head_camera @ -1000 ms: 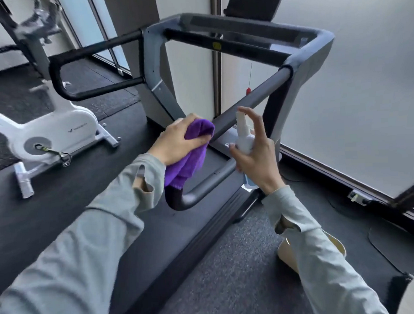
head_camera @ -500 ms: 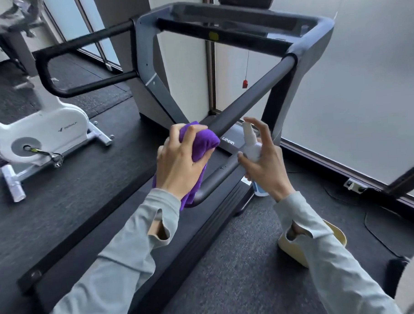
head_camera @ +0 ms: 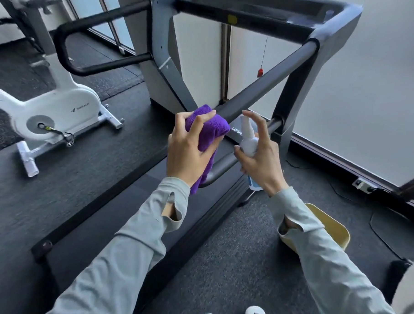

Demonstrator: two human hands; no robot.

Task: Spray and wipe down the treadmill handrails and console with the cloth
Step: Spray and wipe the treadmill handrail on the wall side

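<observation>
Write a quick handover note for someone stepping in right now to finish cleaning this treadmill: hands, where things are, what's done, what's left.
Left hand: grips the folded purple microfibre cloth, pressed on the near black padded handrail, close to its lower bend.
Right hand: holds the small white spray bottle, forefinger over the nozzle, beside the same rail.
Done: cannot tell how far the rail has been wiped; no wet marks are visible.
Left: probably the rest of this rail upward, the far black handrail and the grey console bar.
</observation>
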